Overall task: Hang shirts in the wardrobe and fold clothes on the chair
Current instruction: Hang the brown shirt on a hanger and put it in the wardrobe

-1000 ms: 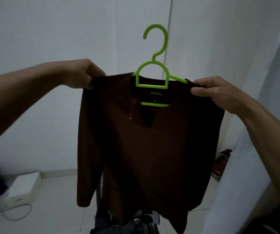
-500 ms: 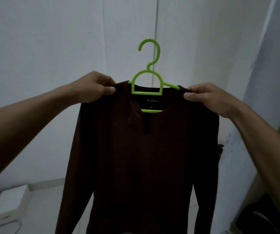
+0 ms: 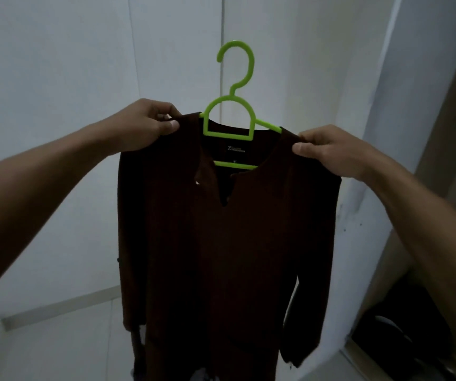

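I hold the brown shirt (image 3: 221, 243) up on its green hanger (image 3: 229, 125), left hand (image 3: 141, 126) pinching one shoulder edge, right hand (image 3: 331, 149) the other; open white wall (image 3: 56, 78) lies behind the free hook.

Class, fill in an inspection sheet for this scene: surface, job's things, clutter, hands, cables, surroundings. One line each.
Surface: pale floor, mostly bare.
Job's things: brown shirt on green hanger, held in the air; hook free.
Clutter: dark items at lower right, unclear.
Hands: left hand and right hand each pinch a shoulder of the shirt.
Cables: nothing seen.
Surroundings: white wall; white panel at right.
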Tool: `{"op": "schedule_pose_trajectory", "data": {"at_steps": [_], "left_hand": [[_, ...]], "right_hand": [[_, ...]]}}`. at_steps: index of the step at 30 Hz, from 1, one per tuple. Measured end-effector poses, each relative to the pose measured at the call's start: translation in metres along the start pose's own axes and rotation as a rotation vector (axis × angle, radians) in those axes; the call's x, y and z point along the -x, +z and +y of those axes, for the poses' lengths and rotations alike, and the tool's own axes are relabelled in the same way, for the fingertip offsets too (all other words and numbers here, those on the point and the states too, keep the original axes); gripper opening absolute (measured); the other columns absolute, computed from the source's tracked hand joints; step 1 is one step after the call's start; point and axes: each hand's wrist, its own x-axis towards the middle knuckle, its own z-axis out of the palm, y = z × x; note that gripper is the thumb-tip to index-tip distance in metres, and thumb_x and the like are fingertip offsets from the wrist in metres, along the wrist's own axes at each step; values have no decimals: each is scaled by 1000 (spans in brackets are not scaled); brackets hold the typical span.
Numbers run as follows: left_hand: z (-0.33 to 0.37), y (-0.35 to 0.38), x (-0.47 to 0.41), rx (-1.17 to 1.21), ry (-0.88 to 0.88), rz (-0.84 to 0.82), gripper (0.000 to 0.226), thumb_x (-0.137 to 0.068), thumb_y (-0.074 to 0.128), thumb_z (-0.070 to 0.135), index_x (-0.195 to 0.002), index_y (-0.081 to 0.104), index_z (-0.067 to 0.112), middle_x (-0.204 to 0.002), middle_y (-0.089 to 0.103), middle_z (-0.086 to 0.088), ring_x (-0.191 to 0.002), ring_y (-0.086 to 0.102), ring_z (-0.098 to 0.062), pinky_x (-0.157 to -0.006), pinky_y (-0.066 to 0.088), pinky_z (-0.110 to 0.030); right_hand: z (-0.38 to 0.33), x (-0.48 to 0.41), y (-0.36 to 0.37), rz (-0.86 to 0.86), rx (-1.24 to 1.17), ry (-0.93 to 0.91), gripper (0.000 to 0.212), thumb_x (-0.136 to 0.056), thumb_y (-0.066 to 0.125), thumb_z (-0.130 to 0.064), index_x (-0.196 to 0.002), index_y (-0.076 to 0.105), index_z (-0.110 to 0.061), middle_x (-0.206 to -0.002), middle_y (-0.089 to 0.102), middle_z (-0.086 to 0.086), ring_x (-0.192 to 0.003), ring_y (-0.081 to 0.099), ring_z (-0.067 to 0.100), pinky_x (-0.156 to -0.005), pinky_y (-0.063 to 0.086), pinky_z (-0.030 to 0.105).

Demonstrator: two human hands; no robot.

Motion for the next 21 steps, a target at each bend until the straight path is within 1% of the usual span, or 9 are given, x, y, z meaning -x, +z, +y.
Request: {"op": "schedule_pose_trajectory", "data": {"at_steps": [1, 3, 6, 9, 11, 14, 17, 19, 21], "left_hand": [[1, 1, -3, -56, 16, 1, 16, -101, 56, 28, -105, 70, 21, -99, 73, -4, -91, 67, -20, -88, 52, -37], [5, 5, -9, -117, 36, -6, 16, -101, 56, 32, -106, 69, 25, -95, 70, 0, -91, 66, -20, -85, 50, -35], [17, 22, -18, -87, 84, -22, 14, -102, 55, 25, -106, 67, 21, -94, 70, -4, -87, 64, -24, -81, 48, -35], [37, 49, -28, -30, 138, -34, 17, -102, 53, 22, -111, 66, 18, -100, 70, -7, -92, 65, -27, -88, 52, -40], [52, 67, -32, -17, 188, -56, 17, -102, 53, 28, -110, 66, 21, -102, 68, -5, -95, 64, -24, -87, 50, -36], [81, 96, -41, -2, 262, -119, 20, -101, 54, 32, -112, 67, 22, -102, 67, -4, -96, 62, -21, -85, 47, -33], [106, 122, -51, 36, 329, -150, 18, -101, 55, 30, -111, 68, 22, -101, 68, -4, -97, 63, -23, -86, 47, -34], [120, 139, -58, 81, 356, -172, 18, -100, 57, 28, -113, 68, 22, -99, 67, -4, -96, 63, -24, -86, 48, -34], [135, 156, -64, 131, 372, -199, 16, -99, 59, 25, -112, 69, 21, -97, 67, -3, -94, 64, -25, -87, 51, -37]], "right_hand": [[1, 4, -2, 52, -4, 2, 22, -104, 54, -24, -96, 73, -15, -76, 72, -6, -67, 69, 5, -67, 50, 26], [0, 16, -7, 115, 15, 3, 23, -105, 53, -23, -98, 73, -14, -80, 72, -1, -69, 68, 8, -67, 51, 28], [-2, 36, -22, 141, 116, 50, 24, -105, 52, -26, -105, 72, -13, -94, 74, 7, -84, 71, 18, -78, 54, 36], [2, 55, -38, 151, 235, 133, 20, -104, 53, -30, -104, 71, -20, -95, 73, 1, -91, 70, 19, -84, 55, 38], [7, 68, -50, 168, 288, 191, 17, -103, 55, -29, -99, 70, -20, -93, 72, -1, -89, 69, 18, -81, 54, 36], [11, 99, -65, 216, 366, 270, 18, -103, 56, -23, -88, 66, -22, -84, 67, -4, -81, 63, 17, -69, 47, 30], [14, 131, -80, 254, 399, 346, 16, -103, 56, -21, -91, 66, -18, -88, 69, 4, -83, 63, 18, -73, 48, 34], [14, 151, -91, 264, 426, 386, 17, -103, 56, -22, -89, 65, -20, -87, 68, 1, -82, 62, 16, -72, 47, 33], [14, 169, -102, 266, 456, 431, 16, -104, 54, -23, -95, 66, -18, -87, 67, -2, -82, 62, 14, -71, 47, 30]]}}
